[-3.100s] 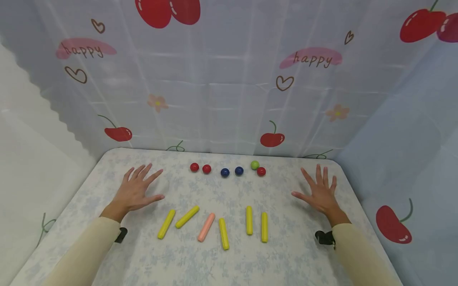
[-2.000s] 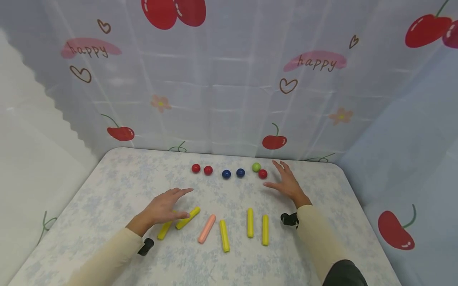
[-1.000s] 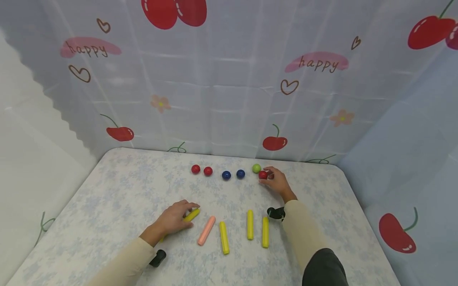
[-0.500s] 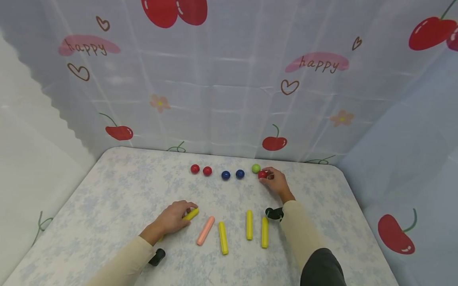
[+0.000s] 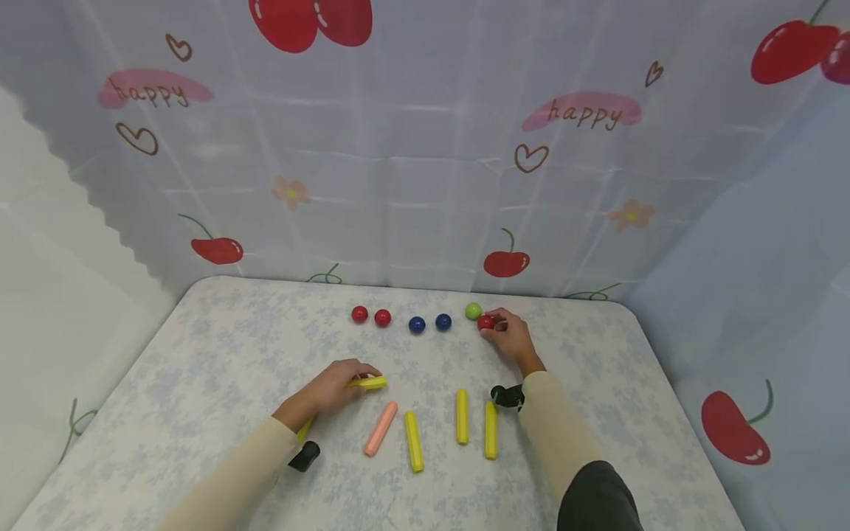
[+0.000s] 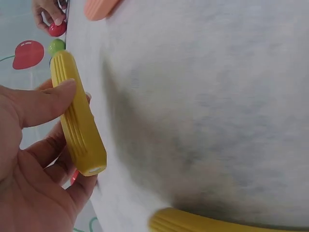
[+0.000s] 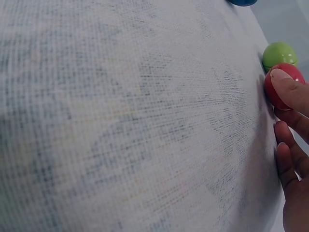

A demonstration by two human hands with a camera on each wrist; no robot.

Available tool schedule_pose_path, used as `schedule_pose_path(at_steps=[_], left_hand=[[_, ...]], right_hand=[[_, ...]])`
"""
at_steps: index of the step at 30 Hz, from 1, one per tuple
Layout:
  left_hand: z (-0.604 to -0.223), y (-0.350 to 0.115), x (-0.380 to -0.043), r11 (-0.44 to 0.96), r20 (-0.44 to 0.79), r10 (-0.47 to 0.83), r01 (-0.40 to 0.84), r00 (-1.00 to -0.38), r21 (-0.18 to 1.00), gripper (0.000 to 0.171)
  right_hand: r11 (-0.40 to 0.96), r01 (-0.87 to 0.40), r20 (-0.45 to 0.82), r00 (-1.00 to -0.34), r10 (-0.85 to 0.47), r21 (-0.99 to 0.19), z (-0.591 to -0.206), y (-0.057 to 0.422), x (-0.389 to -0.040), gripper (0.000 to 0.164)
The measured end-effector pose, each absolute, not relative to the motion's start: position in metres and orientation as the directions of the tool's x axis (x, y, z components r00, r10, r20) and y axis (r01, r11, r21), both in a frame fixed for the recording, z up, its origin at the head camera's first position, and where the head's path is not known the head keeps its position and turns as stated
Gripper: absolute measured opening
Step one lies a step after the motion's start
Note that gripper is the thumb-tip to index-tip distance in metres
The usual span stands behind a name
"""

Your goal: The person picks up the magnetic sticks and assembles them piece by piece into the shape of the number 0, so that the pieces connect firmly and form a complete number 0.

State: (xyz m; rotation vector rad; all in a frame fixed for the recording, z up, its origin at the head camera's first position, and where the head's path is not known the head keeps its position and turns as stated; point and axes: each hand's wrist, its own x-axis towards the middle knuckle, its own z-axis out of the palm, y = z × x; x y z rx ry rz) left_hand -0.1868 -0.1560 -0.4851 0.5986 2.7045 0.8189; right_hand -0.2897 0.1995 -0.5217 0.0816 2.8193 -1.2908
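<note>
My left hand (image 5: 335,387) grips a yellow ridged stick (image 6: 79,130), thumb on one side and fingers behind it. In the left wrist view the stick is lifted off the table, its shadow cast below. Another yellow stick (image 5: 304,431) lies partly hidden under the left wrist. At the back right, my right hand (image 5: 514,339) pinches a red ball (image 7: 272,93) between thumb and fingers, low at the tabletop. A green ball (image 5: 473,310) sits right beside that red ball.
On the patterned tabletop (image 5: 219,354) lie a pink stick (image 5: 381,428) and several yellow sticks (image 5: 415,442). Along the back are two red balls (image 5: 359,314) and two blue balls (image 5: 417,324). A cherry-print curtain (image 5: 398,184) hangs behind the table.
Both hands came inward from the table's sides. The left hand took hold of a yellow stick and has lifted and turned it; the right hand reached the red ball and closed its fingers on it.
</note>
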Motion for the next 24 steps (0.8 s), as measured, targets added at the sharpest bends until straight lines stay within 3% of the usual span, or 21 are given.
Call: schedule_pose_path(at_steps=[12,24], left_hand=[[-0.476,-0.105,-0.251,0.743,-0.196,0.483,0.280,-0.853,0.608,0.031],[-0.499,-0.085,-0.279,0.709,-0.212,0.389,0.144,-0.896,0.690,0.026]], right_hand=[[0.627,0.048,-0.034,-0.999,0.035,-0.777,-0.524,0.200,-0.286,0.038],[0.611,0.040,-0.021,-0.999,0.037,-0.791,-0.524,0.200,-0.285,0.038]])
